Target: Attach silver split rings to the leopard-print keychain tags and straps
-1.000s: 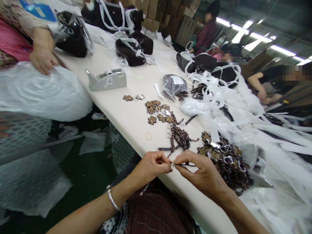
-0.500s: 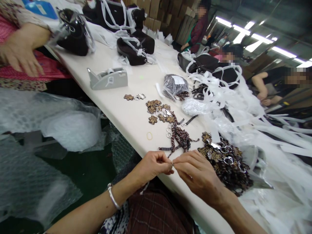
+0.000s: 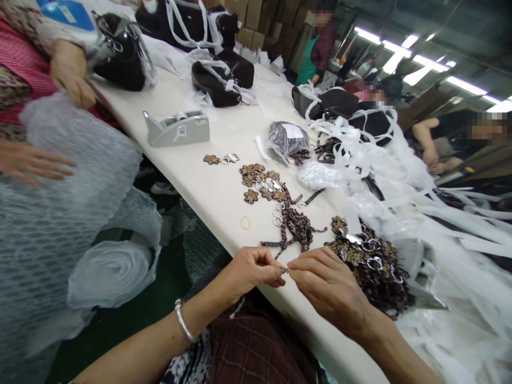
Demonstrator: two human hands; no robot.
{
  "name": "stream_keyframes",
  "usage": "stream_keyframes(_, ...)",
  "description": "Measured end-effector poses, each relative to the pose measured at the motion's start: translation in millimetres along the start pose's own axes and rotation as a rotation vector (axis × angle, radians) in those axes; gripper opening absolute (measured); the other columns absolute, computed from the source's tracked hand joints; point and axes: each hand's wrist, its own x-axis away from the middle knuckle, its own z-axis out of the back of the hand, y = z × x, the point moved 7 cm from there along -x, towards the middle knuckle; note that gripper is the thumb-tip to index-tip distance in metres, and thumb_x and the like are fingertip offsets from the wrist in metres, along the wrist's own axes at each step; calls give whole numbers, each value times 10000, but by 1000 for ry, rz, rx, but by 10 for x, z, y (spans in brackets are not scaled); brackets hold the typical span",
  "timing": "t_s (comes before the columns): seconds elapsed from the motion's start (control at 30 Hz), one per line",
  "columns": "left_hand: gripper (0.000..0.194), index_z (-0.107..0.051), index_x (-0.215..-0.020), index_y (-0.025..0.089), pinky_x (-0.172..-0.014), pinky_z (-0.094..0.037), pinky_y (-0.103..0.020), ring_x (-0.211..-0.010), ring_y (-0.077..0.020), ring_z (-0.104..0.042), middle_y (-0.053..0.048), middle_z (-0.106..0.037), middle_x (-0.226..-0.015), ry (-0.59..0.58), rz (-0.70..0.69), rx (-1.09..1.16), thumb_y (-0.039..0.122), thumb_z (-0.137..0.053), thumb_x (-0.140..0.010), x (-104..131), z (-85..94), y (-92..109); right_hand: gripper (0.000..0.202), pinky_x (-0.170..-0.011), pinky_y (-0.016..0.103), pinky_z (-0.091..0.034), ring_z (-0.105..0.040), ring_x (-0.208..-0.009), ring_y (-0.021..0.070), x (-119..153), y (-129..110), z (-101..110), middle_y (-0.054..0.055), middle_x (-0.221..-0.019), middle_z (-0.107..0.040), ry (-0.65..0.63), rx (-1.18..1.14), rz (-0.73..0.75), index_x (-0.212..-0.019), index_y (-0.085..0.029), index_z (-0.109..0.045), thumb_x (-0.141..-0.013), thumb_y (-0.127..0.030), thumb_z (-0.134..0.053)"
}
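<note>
My left hand [image 3: 256, 271] and my right hand [image 3: 324, 277] meet at the table's near edge, both in a pinch. Between their fingertips is a small metal piece [image 3: 285, 271], mostly covered by the fingers. Just beyond lies a bunch of dark patterned straps [image 3: 298, 226] with silvery rings [image 3: 278, 214] at its left. Leopard-print flower charms [image 3: 251, 196] are grouped farther back, and one flower charm [image 3: 211, 159] with metal parts lies apart. A larger heap of charms and straps [image 3: 376, 272] sits right of my right hand. A thin yellow band [image 3: 245, 223] rests on the table.
A grey tape dispenser [image 3: 180, 129] stands on the table [image 3: 224, 200]. Dark bags [image 3: 224, 80] and white strips [image 3: 360, 149] lie farther back. At left, a person's hand [image 3: 74, 80] is at bubble wrap [image 3: 80, 160]. A grey dispenser [image 3: 424, 272] is partly covered at right.
My fingertips have moved slightly apart, showing more of the small metal piece. At left, the other person's hands have moved and bubble wrap has been lifted up beside the table.
</note>
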Motion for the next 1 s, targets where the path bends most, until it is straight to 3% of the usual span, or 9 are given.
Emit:
stream_keyframes(0.3,95,-635,-692,121,-666,-506,-247,-673,-146,-672,-55,-720,-758,-25,-35,-16,166,-719,-685,11,33,-10,132,-785,337,-426,-596,-868,177,126,79,-65,31,-930,-714,46,-33,-83,-916,-185,-639,-880,-68,-590)
stream_keyframes(0.4,89,-626,-671,128,-660,-482,-235,-691,-142,-653,-54,-715,-783,-35,-68,-110,162,-708,-683,54,70,-4,120,-745,304,-461,-614,-821,163,221,103,-173,30,-873,-705,123,-163,-222,-927,-194,-651,-889,-101,-586)
stream_keyframes(0.57,59,-641,-689,144,-751,-482,-255,-850,-184,-666,-72,-723,-916,16,-115,-339,174,-684,-715,140,201,60,54,-688,250,-500,-656,-734,143,380,290,-400,4,-802,-716,89,-400,-524,-882,-207,-687,-874,-247,-652)
stream_keyframes(0.73,87,-649,-705,158,-792,-498,-279,-919,-216,-680,-89,-738,-928,48,-132,-388,230,-666,-749,143,315,125,147,-702,267,-474,-657,-739,163,420,689,-295,6,-799,-726,182,-224,-718,-824,-210,-704,-900,-271,-595)
stream_keyframes(0.83,100,-651,-711,158,-804,-501,-285,-967,-230,-677,-97,-744,-921,71,-143,-395,244,-669,-759,132,355,148,214,-694,266,-454,-657,-729,167,296,932,-306,8,-793,-724,131,-102,-793,-835,-212,-706,-928,-315,-544)
stream_keyframes(1.0,99,-640,-705,161,-858,-494,-303,-997,-231,-674,-94,-747,-901,98,-165,-412,236,-663,-766,132,363,184,260,-704,293,-435,-673,-812,214,-66,1312,-535,70,-868,-734,-151,194,-928,-920,-199,-683,-956,-368,-489)
